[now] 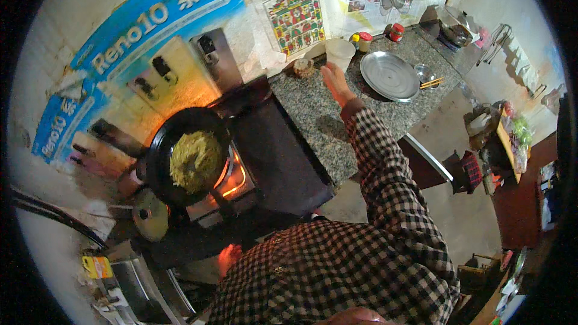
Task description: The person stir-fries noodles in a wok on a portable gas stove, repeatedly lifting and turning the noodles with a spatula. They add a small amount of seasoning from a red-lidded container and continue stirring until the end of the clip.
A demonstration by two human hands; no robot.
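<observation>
My right hand reaches out over the granite counter, its fingers at the lower left side of a whitish plastic tub. Whether they grip the tub cannot be made out. Close to the front of my checked shirt is my left hand, reddish in the light beside the stove; its fingers are blurred. A black wok holds a greenish-yellow mass of food. Orange light glows from the stove opening beneath it. Left of the tub sits a small brownish object, too blurred to name.
Right of the tub lies a round metal tray, near a metal bowl with chopsticks across it. Red-lidded jars line the wall. A pot lid leans below the wok. Vegetables lie at the far right.
</observation>
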